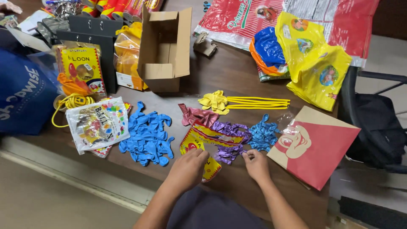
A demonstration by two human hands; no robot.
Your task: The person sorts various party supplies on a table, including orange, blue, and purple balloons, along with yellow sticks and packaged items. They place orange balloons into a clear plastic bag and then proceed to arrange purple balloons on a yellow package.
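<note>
Head view: brown table [237,76], hands at its near edge
Left hand [188,167]: fingers curled, pressing the yellow balloon packet [199,146]
Right hand [255,163]: pinching purple balloons [231,142]
Beside: blue balloons [148,135], left

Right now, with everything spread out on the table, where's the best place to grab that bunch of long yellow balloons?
Take the long yellow balloons around the straight strands, near their middle, coming from above. They lie flat and parallel, pointing right, so one pinch across them probably gathers all. The curled flower-like end on the left is bulkier and looser. Neither the left hand nor the right hand is near them.
</note>
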